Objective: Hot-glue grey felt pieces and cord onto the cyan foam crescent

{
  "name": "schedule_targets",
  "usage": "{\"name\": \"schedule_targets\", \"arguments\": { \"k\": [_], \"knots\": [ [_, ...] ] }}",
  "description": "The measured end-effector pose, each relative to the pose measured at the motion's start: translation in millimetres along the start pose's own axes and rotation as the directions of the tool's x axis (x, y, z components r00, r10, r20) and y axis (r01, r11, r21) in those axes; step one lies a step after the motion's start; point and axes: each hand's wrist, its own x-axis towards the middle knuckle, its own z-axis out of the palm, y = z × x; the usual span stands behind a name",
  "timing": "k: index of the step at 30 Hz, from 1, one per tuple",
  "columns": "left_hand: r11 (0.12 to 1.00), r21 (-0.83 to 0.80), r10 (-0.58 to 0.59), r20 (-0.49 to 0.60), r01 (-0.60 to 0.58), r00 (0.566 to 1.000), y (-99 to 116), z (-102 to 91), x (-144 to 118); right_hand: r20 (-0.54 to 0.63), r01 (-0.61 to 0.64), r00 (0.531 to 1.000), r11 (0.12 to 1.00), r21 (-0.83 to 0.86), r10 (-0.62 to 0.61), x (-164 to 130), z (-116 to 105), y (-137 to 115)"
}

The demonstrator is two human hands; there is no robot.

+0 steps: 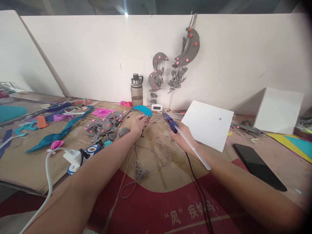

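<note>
My right hand (181, 134) grips a blue hot glue gun (169, 121), its nozzle pointing up and left. A long clear glue stick (193, 148) juts from the back of the gun, and its black cord (198, 185) runs down toward me. The fingers of my left hand (139, 124) are pinched together beside a blue disc (143, 110); a small greyish bit shows at the fingertips, too small to name. Below that wrist, a ball of grey yarn (123, 131) partly shows, and a loose tangle of grey cord (140, 172) lies on the cardboard.
Grey crescent ornaments with pink dots (188, 48) hang on the white partition (97, 58). A water bottle (136, 91) and small digital clock (156, 107) stand behind. A white board (207, 125) and phone (258, 166) lie right; grey felt pieces (98, 126) and a power plug (73, 157) lie left.
</note>
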Motion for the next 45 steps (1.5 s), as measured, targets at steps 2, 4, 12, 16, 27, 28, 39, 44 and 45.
{"name": "schedule_targets", "arguments": {
  "k": [2,4,12,16,27,28,39,44,45],
  "knots": [
    [1.000,0.019,-0.007,0.011,0.007,1.000,-1.2,1.2,-1.0,-0.010,0.041,0.999,0.999,0.023,-0.041,2.3,0.0,-4.1],
    [0.999,0.038,-0.007,0.017,0.006,1.000,-1.5,2.3,-2.4,0.021,0.137,0.990,0.990,-0.013,-0.137,4.3,2.4,-5.9],
    [0.997,0.067,-0.023,-0.030,0.025,0.999,-3.2,2.9,-2.2,0.027,0.150,0.988,0.985,0.087,-0.153,3.6,13.7,3.3],
    [0.997,0.075,-0.011,-0.017,0.012,1.000,-4.5,5.8,-3.9,0.016,-0.001,1.000,0.944,0.330,-0.004,0.2,17.1,2.4],
    [0.986,0.167,-0.009,0.023,0.005,1.000,-5.5,7.0,-6.1,-0.280,0.100,0.957,0.824,0.558,0.074,66.6,-45.7,4.3],
    [0.986,0.165,-0.011,0.026,0.006,1.000,-5.4,6.8,-6.5,-0.343,0.133,0.937,0.831,0.541,0.073,75.8,-53.4,4.1],
    [0.990,0.134,-0.038,-0.007,0.039,0.999,-4.7,7.5,-8.8,-0.138,0.098,0.990,0.856,0.508,-0.031,20.1,1.1,-0.1],
    [0.987,0.149,-0.056,-0.001,0.056,0.998,-7.7,6.6,-4.5,-0.041,0.030,0.999,0.886,0.463,-0.013,-8.3,26.5,9.8],
    [0.986,0.155,-0.057,0.000,0.056,0.998,-7.8,6.7,-4.1,-0.021,0.017,1.000,0.894,0.447,-0.008,-8.9,29.2,12.0]
  ]
}}
